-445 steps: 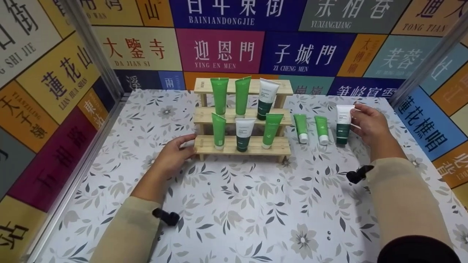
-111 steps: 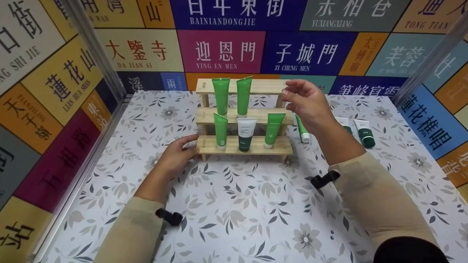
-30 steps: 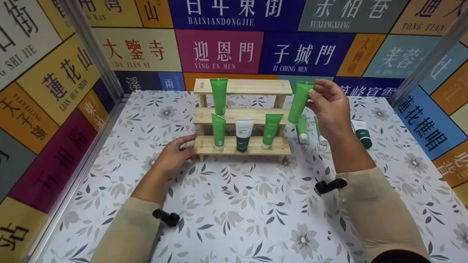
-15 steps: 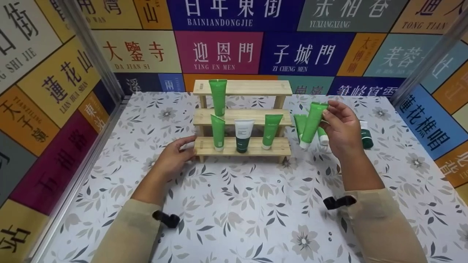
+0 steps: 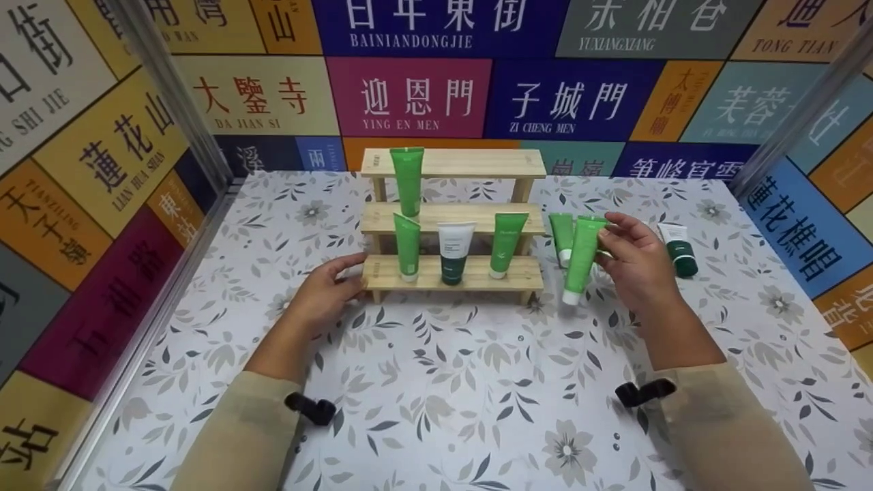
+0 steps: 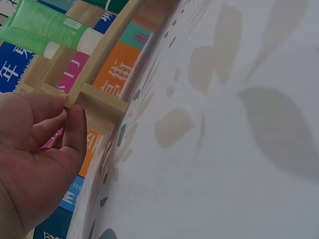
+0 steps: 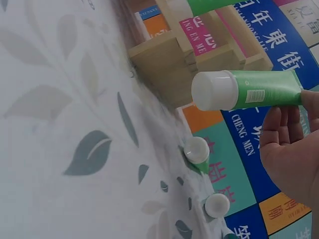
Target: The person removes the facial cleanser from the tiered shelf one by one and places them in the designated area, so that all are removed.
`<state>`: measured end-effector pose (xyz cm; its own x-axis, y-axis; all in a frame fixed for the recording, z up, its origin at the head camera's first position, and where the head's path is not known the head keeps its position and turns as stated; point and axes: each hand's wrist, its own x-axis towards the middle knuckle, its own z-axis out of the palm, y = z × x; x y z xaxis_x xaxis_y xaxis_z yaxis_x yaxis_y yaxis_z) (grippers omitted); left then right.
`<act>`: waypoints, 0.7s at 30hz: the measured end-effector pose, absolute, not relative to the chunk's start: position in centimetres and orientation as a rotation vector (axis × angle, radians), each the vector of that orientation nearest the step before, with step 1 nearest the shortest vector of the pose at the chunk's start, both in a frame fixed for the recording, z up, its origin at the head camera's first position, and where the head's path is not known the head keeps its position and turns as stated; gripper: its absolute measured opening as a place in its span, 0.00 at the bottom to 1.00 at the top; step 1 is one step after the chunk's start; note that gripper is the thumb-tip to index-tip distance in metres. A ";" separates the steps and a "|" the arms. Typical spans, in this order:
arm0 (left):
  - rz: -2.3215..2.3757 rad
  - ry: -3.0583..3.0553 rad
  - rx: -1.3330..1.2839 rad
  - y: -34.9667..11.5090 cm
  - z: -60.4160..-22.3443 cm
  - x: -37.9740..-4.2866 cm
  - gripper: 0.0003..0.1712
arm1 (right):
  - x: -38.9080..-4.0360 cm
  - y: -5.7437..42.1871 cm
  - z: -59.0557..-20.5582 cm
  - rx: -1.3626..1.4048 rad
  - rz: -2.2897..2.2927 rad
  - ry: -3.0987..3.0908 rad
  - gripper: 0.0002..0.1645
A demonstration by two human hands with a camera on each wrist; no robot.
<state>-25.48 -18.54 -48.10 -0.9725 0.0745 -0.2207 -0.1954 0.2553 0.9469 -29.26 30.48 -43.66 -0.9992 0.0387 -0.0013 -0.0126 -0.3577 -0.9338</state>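
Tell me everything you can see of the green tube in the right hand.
The green tube looks like smooth plastic, with a fitted white cap and a pale barcode patch not far from it. Its flat end is pinched by the right hand. In the head view it tilts, cap end lower, to the right of the wooden rack. It looks raised off the table; nothing but the hand appears to touch it.
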 end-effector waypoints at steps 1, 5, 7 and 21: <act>1.785 2.303 -0.111 -18.5 -48.1 -25.5 0.30 | -29.2 30.6 -43.8 -0.044 2.570 -1.775 0.22; 1.791 2.284 -0.105 -18.6 -48.0 -25.5 0.30 | -29.3 30.9 -44.3 -0.083 2.589 -1.830 0.25; 1.800 2.283 -0.105 -18.7 -48.1 -25.5 0.30 | -29.4 31.1 -44.6 -0.095 2.600 -1.855 0.24; 1.808 2.276 -0.125 -18.7 -48.3 -25.6 0.30 | -30.0 32.1 -46.7 -0.206 2.619 -2.196 0.18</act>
<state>-25.59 -18.66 -48.26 -0.9694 0.0767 -0.2331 -0.2097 0.2345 0.9492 -30.04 32.15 -46.66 -0.9533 -0.1372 -0.2691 0.2889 -0.1537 -0.9449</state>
